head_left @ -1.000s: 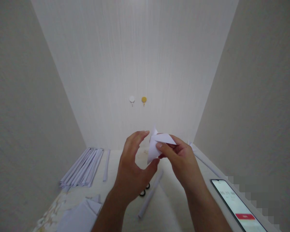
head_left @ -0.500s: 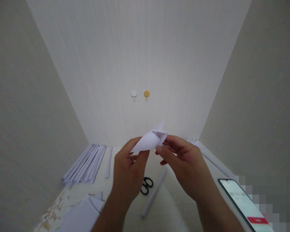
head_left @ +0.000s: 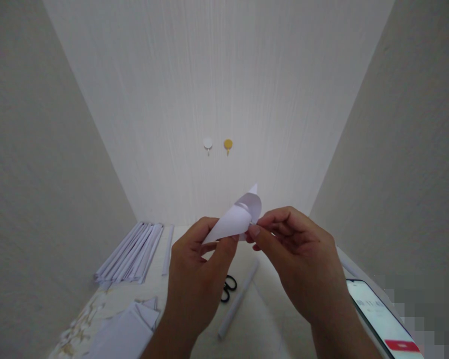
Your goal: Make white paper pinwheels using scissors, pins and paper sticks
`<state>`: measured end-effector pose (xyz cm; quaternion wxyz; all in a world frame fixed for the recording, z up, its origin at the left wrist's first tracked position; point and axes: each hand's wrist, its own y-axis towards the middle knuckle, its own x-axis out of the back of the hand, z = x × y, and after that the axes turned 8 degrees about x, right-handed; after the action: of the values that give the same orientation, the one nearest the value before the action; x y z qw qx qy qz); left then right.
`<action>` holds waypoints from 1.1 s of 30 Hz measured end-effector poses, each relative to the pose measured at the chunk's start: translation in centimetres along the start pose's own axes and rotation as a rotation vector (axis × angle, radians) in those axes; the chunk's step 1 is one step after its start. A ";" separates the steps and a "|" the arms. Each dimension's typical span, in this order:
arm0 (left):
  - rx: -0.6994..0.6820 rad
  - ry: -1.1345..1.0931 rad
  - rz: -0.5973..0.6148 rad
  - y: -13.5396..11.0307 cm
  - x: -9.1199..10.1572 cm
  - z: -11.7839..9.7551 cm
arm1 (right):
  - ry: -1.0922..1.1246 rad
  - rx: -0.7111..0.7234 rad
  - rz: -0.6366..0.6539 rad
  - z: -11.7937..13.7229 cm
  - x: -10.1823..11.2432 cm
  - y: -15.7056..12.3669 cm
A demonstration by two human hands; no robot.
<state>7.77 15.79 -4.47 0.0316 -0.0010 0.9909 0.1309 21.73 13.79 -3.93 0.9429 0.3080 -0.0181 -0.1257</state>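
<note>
A white sheet of paper [head_left: 232, 222], curled into a cone shape, is held up between both hands above the table. My left hand [head_left: 198, 264] grips its lower left side, thumb in front and fingers behind. My right hand [head_left: 299, 254] pinches the paper's right edge between thumb and fingertips; its other fingers are curled. A pointed corner of the paper sticks up at the top. Below the hands lie black-handled scissors [head_left: 230, 283], partly hidden by my left hand, and a white paper tube [head_left: 239, 299].
At the left back lies a stack of rolled paper strips [head_left: 130, 254], with a single paper strip [head_left: 167, 249] beside it. Folded paper sheets [head_left: 123, 329] lie front left. A phone [head_left: 381, 319] rests at the right. Two hooks [head_left: 228, 144] are on the wall ahead.
My right hand has moved slightly right and turned, and its pinch now draws the paper's edge inward. The paper's right end has changed from a sharp fold to a rounded curl.
</note>
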 end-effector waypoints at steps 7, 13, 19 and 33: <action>-0.117 -0.229 0.029 -0.7 1.3 0.0 | 0.350 -0.178 0.067 -0.2 1.2 0.8; -0.239 -0.474 0.046 0.8 2.2 0.7 | 0.559 -0.330 0.157 0.3 1.3 1.1; -0.103 -0.441 0.143 1.6 0.8 2.0 | 0.589 -0.402 0.201 0.3 1.1 0.9; -0.010 -0.567 0.185 1.2 -0.3 1.8 | 0.324 -0.213 0.043 0.9 0.3 -0.6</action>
<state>8.18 17.39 -5.92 0.2950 0.1257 0.9378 0.1331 21.75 12.70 -3.54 0.9632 0.2220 0.1409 -0.0553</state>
